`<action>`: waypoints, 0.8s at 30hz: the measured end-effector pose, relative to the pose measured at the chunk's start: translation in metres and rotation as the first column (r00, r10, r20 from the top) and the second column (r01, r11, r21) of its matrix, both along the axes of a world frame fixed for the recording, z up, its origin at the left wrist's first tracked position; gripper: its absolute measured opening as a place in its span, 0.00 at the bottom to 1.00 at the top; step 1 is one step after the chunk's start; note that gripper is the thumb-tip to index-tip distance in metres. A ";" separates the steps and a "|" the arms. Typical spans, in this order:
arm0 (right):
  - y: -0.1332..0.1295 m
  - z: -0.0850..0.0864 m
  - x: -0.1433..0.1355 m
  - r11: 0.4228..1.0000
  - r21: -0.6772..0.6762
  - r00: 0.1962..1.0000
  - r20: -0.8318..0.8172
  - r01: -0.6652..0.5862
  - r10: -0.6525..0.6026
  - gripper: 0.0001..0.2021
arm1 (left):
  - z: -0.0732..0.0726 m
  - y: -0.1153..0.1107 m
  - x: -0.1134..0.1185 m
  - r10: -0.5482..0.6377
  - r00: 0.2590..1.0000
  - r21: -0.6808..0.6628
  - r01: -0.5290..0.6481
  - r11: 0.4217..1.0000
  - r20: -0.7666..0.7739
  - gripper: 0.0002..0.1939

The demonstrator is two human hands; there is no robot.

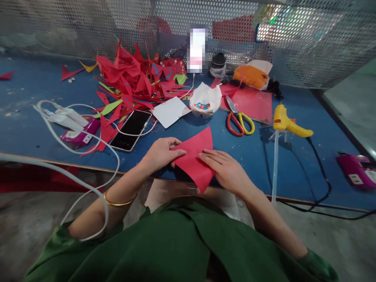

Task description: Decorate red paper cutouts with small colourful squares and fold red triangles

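Observation:
A sheet of red paper (192, 156) with pointed corners and a curved lower edge lies between my hands at the table's front edge. My left hand (160, 154) is closed on its left corner, thumb on top and fingers partly beneath. Over the right side rests my right hand (227, 168), its fingers held together on the paper's face; the right thumb is hidden. Just beyond the paper are a white paper-lined cup (205, 96) of small coloured pieces, a white card (170, 112) and scissors (239, 119) with one red and one yellow handle.
A heap of red paper scraps (129, 72) covers the back left. Nearer lie a dark phone (132, 129), white cables and a purple power strip (79, 133). At right are a yellow glue gun (289, 121) with a glue stick and another purple strip (357, 170). Perforated metal (182, 15) borders the back.

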State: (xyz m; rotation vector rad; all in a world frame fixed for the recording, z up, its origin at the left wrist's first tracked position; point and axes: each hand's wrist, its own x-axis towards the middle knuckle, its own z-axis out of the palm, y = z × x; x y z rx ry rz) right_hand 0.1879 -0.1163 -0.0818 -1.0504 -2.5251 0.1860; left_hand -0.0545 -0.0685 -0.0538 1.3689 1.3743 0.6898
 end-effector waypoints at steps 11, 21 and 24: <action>-0.006 0.000 -0.001 0.948 -0.284 0.952 -0.222 0.144 -0.211 0.26 | -0.010 -0.020 -0.043 -0.181 0.940 0.518 0.312 0.797 -0.289 0.14; -0.005 0.005 -0.020 0.764 -0.373 0.748 -0.223 0.527 -0.625 0.08 | -0.017 -0.014 -0.046 -0.053 0.949 0.520 0.216 0.827 -0.310 0.02; -0.005 0.003 -0.024 0.697 -0.380 0.675 -0.216 0.608 -0.706 0.10 | -0.015 -0.015 -0.046 -0.037 0.927 0.509 0.239 0.827 -0.374 0.04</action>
